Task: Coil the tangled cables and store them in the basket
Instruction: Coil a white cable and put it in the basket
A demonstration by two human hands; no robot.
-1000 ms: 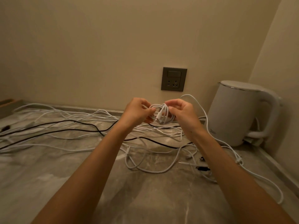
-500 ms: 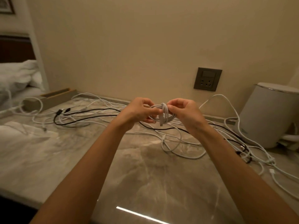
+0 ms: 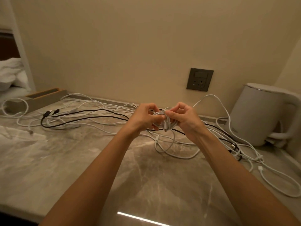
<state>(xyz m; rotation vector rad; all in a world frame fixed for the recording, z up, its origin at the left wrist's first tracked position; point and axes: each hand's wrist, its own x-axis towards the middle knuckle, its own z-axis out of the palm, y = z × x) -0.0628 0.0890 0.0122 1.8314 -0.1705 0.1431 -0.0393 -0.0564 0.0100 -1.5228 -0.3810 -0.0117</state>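
cables: one white coil [image 3: 164, 122] is pinched between left hand [image 3: 143, 119] and right hand [image 3: 185, 119], fingers curled round it, so the tail likely needs tucking before the basket [image 3: 40, 99].

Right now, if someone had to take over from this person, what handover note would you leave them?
Left hand: grips the white coil from its left side.
Right hand: pinches the same coil, held above the counter.
Done: one white cable wound into a small bundle, not yet stored.
Left: loose white cables and a black cable lie sprawled across the counter. A wooden-edged box at the far left may be the basket; its inside is not visible.
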